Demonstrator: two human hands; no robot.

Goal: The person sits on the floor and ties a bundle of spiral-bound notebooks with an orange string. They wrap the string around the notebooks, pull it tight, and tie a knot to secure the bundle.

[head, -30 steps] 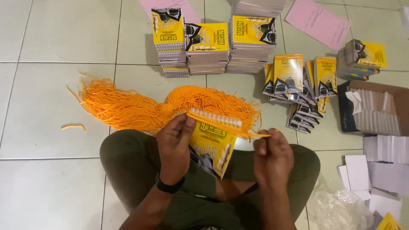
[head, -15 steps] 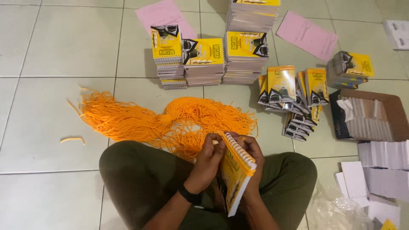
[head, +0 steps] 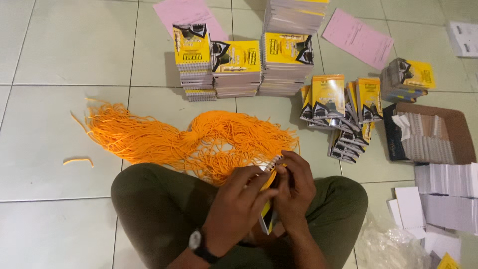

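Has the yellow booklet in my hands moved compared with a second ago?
Yes. The booklet has turned from cover-up to edge-on and dropped away from the orange cord pile, toward the lap.

Booklet (head: 269, 199): glossy paper cover, wire spiral. Cords (head: 164, 139): matt orange thread. Floor (head: 64, 55): smooth glazed tile.

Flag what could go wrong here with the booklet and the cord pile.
1. Both hands, left hand and right hand, crowd the spiral edge of the yellow spiral-bound booklet, hiding it; a thin cord could miss the coil unseen.
2. The orange cord pile lies loose and tangled right by the knees; pulling one strand may drag others.
3. The leaning booklets by the cardboard box look unsteady and might slide.
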